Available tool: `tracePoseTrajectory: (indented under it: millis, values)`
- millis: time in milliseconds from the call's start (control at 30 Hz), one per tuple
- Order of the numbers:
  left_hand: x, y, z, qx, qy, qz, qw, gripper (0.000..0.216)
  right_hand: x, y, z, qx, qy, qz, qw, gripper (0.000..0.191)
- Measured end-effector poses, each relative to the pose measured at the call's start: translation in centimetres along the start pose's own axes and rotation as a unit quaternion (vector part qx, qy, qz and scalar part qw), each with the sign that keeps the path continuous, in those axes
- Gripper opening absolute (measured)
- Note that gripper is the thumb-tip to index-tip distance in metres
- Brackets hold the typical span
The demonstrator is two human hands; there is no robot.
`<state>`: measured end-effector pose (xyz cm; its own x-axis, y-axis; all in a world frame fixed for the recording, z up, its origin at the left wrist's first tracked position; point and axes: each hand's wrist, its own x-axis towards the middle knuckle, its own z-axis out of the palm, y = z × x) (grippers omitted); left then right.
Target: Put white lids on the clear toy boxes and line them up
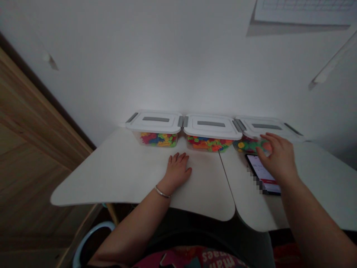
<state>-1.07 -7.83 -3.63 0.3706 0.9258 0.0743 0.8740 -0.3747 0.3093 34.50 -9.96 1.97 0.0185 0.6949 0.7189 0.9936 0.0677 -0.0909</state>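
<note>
My left hand (179, 170) lies on the white table (111, 175) with its fingers stretched out and nothing in it. A bracelet (162, 191) circles that wrist. Over a smartphone (262, 169) with a lit screen, my right hand (279, 158) hovers with fingers apart, hiding part of it. Just beyond that hand is the right lidded box (262, 126), partly covered by the fingers. The middle box (212, 126) and the left box (156, 121) line up beside it, each clear with a white lid, grey clips and small colourful pieces inside.
A white wall (167, 56) rises behind the boxes, with a printed sheet (304, 11) at upper right. Wooden panelling (33, 141) stands at the left. A seam (227, 178) divides the two tabletops. A light blue rounded rim (83, 242) shows below the table.
</note>
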Motion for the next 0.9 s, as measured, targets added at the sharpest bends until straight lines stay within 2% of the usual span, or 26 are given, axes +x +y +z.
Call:
tracePoseTrajectory:
  millis: [33,100,133,233,333,667,900]
  values:
    - [0.0,0.0,0.0,0.002,-0.002,0.0,1.0,0.059,-1.3,-0.1,-0.5,0.0,0.022,0.016,1.0,0.045]
    - [0.0,0.2,-0.1,0.003,-0.005,-0.002,1.0,0.06,-4.4,-0.1,-1.2,-0.01,0.02,0.044,0.999,0.042]
    - [0.0,0.3,-0.1,0.003,-0.008,-0.003,1.0,0.06,-6.1,-0.1,-1.4,-0.015,-0.01,0.052,0.998,0.042]
    - [-0.1,0.6,-0.2,-0.002,-0.014,-0.007,1.0,0.058,-10.6,0.1,-1.2,-0.024,-0.027,0.115,0.993,0.043]
    - [-0.2,0.8,-0.1,-0.002,-0.008,-0.003,1.0,0.056,-13.0,0.1,-1.0,-0.037,-0.042,0.147,0.987,0.043]
    - [-0.2,1.0,-0.1,0.001,-0.006,0.002,1.0,0.056,-12.8,-0.8,-1.5,-0.081,-0.079,0.205,0.972,0.044]
    - [-0.1,1.0,0.0,0.004,-0.002,0.005,1.0,0.055,-12.8,-0.8,-1.4,-0.116,-0.113,0.19,0.968,0.045]
